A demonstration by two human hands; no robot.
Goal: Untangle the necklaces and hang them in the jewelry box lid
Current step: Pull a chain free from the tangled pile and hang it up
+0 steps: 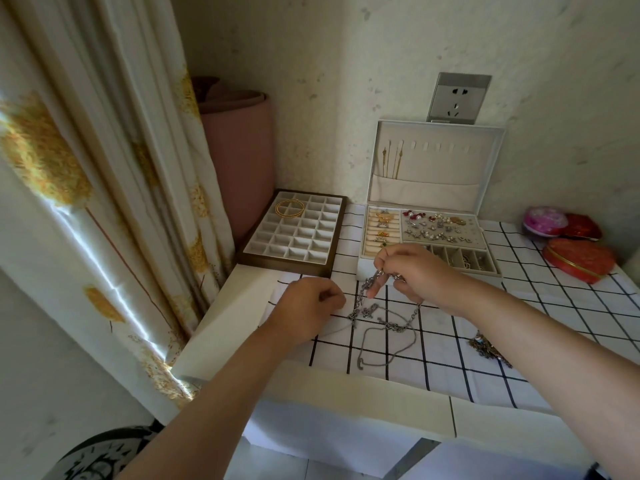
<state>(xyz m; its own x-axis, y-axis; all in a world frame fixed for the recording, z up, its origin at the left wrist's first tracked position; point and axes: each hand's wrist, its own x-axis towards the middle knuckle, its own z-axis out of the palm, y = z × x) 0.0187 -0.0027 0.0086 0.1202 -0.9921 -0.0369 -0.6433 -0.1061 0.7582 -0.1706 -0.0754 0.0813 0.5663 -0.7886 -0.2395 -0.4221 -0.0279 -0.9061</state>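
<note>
1. The right hand (412, 271) is pinching a chunky silver link-chain necklace (372, 289) between thumb and fingertips and holding its upper end above the table, just in front of the box.
2. The chain is hanging down from those fingers, and its lower part is lying knotted with other silver strands in a tangle of necklaces (367, 311) on the cloth.
3. The left hand (308, 303) is resting low to the left of the tangle with its fingers curled in. I cannot tell whether it is gripping the fine strand that is running out beside it.
4. A thin silver chain (388, 344) is lying in a loose loop on the cloth, just nearer the person than the tangle.
5. A white tablecloth with a black grid pattern (450, 355) is covering the white table under all of this.
6. A white rectangular jewelry box (363, 268) is standing behind the hands, with rings and earrings showing in its compartments.
7. Its padded lid (485, 168) is standing open and upright against the wall, and thin gold necklaces (391, 164) are hanging from its leftmost hooks into the pocket below.
8. A brown-framed tray of small white compartments (294, 237) is sitting left of the box, holding gold bangles (290, 206) near its far edge.
9. A dark bronze-coloured heap of chain (488, 348) is lying on the cloth beside the right forearm.
10. A round red tin (578, 259) and a pink tin (545, 220) are sitting at the far right.
</note>
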